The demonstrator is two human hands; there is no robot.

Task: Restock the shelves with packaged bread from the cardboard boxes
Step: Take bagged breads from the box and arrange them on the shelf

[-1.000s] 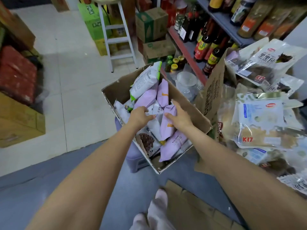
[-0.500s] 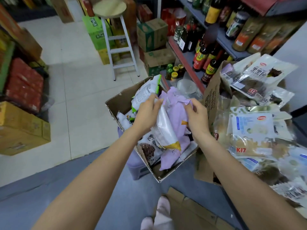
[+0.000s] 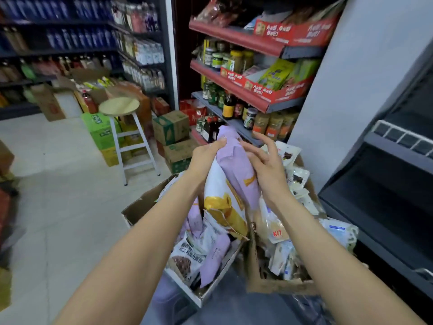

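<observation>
I hold a bunch of bread packs above the open cardboard box (image 3: 138, 208): a purple bread pack (image 3: 236, 165) and a white-and-yellow bread pack (image 3: 222, 205) under it. My left hand (image 3: 206, 158) grips the bunch from the left near its top. My right hand (image 3: 267, 165) presses on the purple pack from the right, its upper fingers spread. More purple and white packs (image 3: 210, 252) lie in the box below. A second cardboard box (image 3: 276, 283) to the right holds clear-bagged bread (image 3: 281, 231).
Dark empty shelves (image 3: 386, 193) stand at the right. Red shelves (image 3: 236, 41) with jars and bottles rise straight ahead. A white stool (image 3: 124, 127) and stacked cartons (image 3: 173, 134) stand on the tiled floor to the left. Drink shelves line the back wall.
Both hands have lifted the bread packs up out of the box. My view has tilted upward, so the upper shelves now show.
</observation>
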